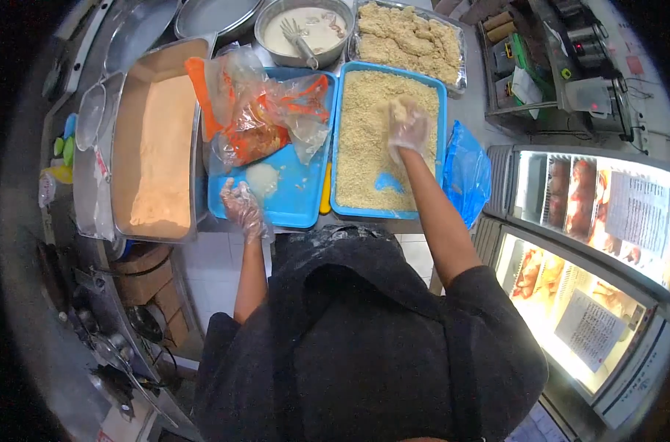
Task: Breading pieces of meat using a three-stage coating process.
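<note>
My right hand (411, 128), in a clear plastic glove, is over a blue tray (443, 132) of pale breadcrumbs (362, 138). A crumb-coated piece (399, 109) appears held at its fingers; motion blur hides its exact shape. My left hand (241, 204), also gloved, hovers by the near left corner of a second blue tray (291, 204), fingers loosely curled and apart, holding nothing visible. That tray holds a clear and orange plastic bag (257, 130) with food inside. A whitish wet patch (263, 179) lies on the tray's floor near my left hand.
A deep bin of tan powder (166, 149) stands left, a sieve (92, 116) beside it. Behind are a metal bowl of pale batter (326, 36) with a whisk (299, 41) and a tray of coated pieces (407, 41). A blue bag (467, 171) and lit display fridges (578, 265) are right.
</note>
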The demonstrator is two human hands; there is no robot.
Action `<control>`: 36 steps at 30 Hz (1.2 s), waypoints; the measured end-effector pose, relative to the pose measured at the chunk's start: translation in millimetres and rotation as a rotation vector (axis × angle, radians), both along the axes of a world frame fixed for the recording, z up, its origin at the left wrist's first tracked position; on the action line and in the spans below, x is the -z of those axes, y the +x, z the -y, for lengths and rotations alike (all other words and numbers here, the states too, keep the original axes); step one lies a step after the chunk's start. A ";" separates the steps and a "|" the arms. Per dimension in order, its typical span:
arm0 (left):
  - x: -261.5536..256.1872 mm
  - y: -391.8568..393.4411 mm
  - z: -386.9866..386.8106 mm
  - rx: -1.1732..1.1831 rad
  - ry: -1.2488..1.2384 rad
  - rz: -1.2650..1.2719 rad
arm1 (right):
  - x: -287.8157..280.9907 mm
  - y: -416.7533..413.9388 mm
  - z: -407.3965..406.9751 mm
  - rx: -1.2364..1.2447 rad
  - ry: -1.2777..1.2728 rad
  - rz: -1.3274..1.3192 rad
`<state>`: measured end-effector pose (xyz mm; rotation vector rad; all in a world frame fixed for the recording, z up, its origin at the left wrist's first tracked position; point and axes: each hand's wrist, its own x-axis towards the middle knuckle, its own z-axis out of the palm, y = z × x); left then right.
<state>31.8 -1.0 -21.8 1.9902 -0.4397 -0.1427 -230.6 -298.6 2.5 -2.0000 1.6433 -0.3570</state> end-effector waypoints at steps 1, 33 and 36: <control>-5.6 -2.7 3.5 -0.002 0.004 -0.008 | -0.8 17.1 11.5 0.157 -0.212 -0.115; -25.4 -8.8 5.9 -0.011 0.317 -0.123 | 8.6 22.7 44.2 -0.335 0.036 -0.237; -14.3 -8.4 -5.6 -0.004 0.266 -0.063 | -3.4 29.4 -19.1 -0.558 -0.166 -0.468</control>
